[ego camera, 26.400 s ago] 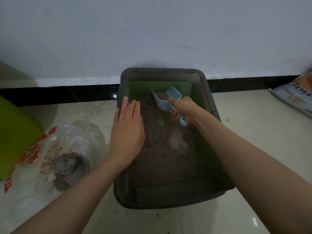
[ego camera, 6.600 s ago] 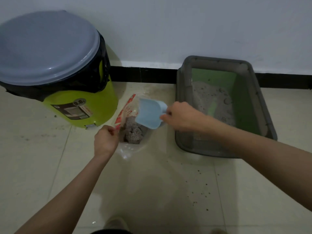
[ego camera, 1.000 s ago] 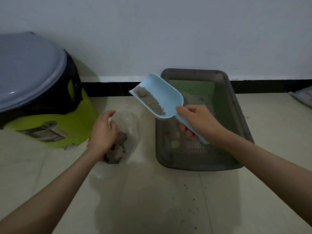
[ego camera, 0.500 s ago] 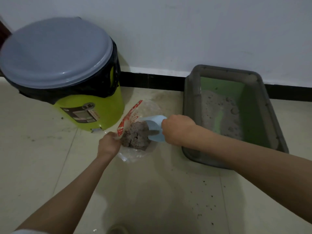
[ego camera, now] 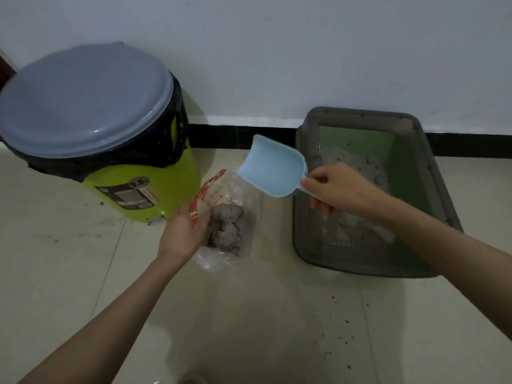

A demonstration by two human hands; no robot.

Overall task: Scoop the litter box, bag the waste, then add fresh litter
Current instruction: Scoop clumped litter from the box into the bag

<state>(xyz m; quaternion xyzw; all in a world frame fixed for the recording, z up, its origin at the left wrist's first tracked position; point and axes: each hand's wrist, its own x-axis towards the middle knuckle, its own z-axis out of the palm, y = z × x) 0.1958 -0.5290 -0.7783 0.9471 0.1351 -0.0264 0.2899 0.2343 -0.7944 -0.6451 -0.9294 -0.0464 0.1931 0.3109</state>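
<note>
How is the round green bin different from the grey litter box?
The round lime-green bin stands tall with its grey lid shut; the rectangular dark-grey litter box sits low and open. The bin's inside is hidden; the box shows grey litter. Both sit on the tiled floor by the white wall.

The right hand (ego camera: pixel 336 189) holds a blue scoop (ego camera: pixel 273 169) above a clear plastic bag (ego camera: pixel 221 195) of grey clumps (ego camera: pixel 225 228); the left hand (ego camera: pixel 184 231) grips the bag's edge. A grey litter box (ego camera: pixel 304 217) sits right, a green bin (ego camera: pixel 155 187) left.
</note>
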